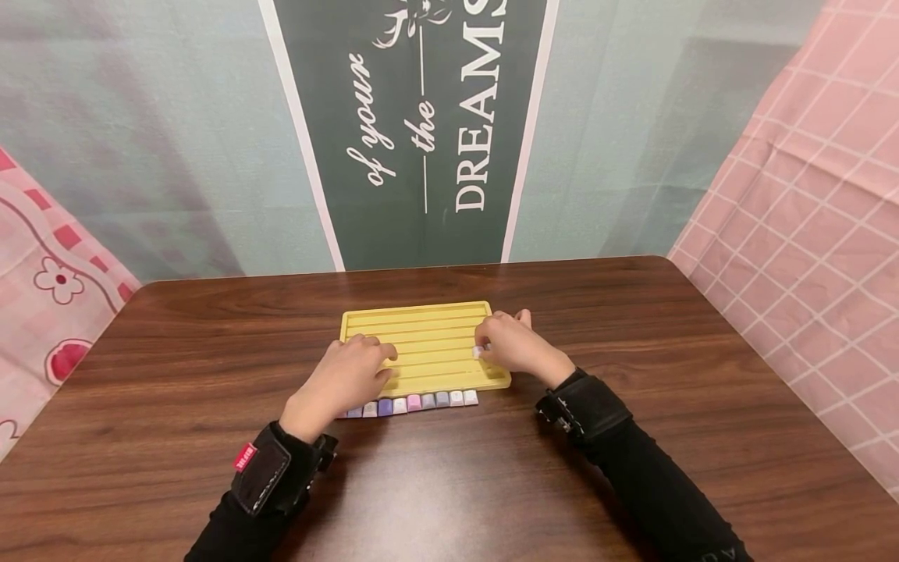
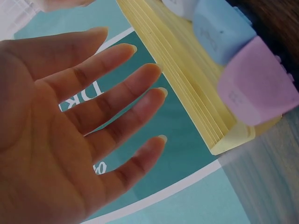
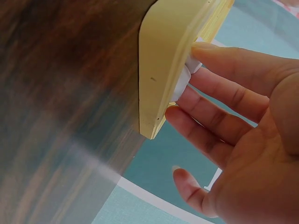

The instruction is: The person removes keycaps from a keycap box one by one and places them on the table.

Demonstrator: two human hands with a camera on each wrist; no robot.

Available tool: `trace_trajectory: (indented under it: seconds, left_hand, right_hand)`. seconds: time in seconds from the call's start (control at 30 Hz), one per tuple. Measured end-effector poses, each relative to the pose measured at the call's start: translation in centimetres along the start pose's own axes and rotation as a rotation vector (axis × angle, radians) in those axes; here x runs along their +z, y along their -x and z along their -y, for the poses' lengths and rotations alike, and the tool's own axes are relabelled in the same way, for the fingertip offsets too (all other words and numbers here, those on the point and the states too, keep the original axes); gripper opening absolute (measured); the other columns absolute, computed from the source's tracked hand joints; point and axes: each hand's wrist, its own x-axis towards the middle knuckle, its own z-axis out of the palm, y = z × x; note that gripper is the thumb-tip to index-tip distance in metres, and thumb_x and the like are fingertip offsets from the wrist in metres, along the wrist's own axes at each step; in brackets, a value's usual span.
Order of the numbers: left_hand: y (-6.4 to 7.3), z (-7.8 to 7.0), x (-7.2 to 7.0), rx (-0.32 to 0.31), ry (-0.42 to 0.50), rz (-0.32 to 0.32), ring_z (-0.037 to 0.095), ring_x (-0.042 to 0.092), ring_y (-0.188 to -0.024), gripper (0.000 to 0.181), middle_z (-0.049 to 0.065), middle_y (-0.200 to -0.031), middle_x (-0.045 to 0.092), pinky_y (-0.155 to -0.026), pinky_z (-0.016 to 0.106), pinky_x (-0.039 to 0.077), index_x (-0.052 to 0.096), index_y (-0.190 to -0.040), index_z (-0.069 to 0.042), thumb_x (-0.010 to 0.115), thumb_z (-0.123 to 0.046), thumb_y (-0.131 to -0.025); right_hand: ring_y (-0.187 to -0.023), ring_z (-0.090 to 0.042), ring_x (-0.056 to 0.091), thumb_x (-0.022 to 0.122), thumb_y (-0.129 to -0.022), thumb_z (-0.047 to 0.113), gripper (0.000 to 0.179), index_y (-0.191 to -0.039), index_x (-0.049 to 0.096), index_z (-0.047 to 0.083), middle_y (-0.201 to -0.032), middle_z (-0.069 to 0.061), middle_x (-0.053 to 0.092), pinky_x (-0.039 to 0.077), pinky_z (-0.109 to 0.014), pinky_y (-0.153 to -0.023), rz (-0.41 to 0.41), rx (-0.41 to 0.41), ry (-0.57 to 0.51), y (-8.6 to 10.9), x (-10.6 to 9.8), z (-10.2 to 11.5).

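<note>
A yellow tray (image 1: pixel 414 320) with long parallel slots lies on the table. My right hand (image 1: pixel 516 343) is at its right end, pinching a white keycap (image 1: pixel 478 352) between thumb and index finger. The right wrist view shows another white keycap (image 3: pixel 181 85) beside the held one, near the fingertips. Over the tray's left part hovers my left hand (image 1: pixel 351 371), its fingers spread and loosely bent, holding nothing. In front of the tray runs a row of keycaps (image 1: pixel 414 403) in white, grey, pink and purple; the left hand hides part of its left end.
The brown wooden table (image 1: pixel 449 484) reaches back to a green and teal cloth (image 1: pixel 597 156) with white lettering. Pink patterned cloth (image 1: pixel 829 234) hangs on the right, and more pink cloth (image 1: pixel 42 297) on the left.
</note>
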Motion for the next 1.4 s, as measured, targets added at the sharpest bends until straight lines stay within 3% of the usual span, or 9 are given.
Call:
trace_trajectory:
  seconds: [0.73,1.4]
  left_hand:
    - [-0.03,0.16,-0.27,-0.014,0.004,0.024,0.029,0.056,-0.093,0.022,0.007,-0.097,0.062,-0.072,0.046,0.042,0.065,-0.105,-0.009,0.062,-0.019,-0.087]
    - [0.01,0.01,-0.05,-0.005,0.006,0.018,0.028,0.055,-0.092,0.023,0.007,-0.097,0.063,-0.072,0.046,0.041,0.066,-0.105,-0.009,0.063,-0.022,-0.086]
  right_hand:
    - [-0.071,-0.018,0.04,0.068,-0.082,0.014,0.015,-0.068,0.063,0.015,-0.063,0.006,0.05,0.018,-0.044,-0.072,-0.005,0.01,-0.011,-0.21,0.2,-0.13]
    - [-0.072,-0.016,0.044,0.069,-0.081,0.017,0.011,-0.072,0.063,0.015,-0.068,0.009,0.053,0.021,-0.04,-0.07,-0.063,-0.04,0.015,0.27,0.14,-0.15]
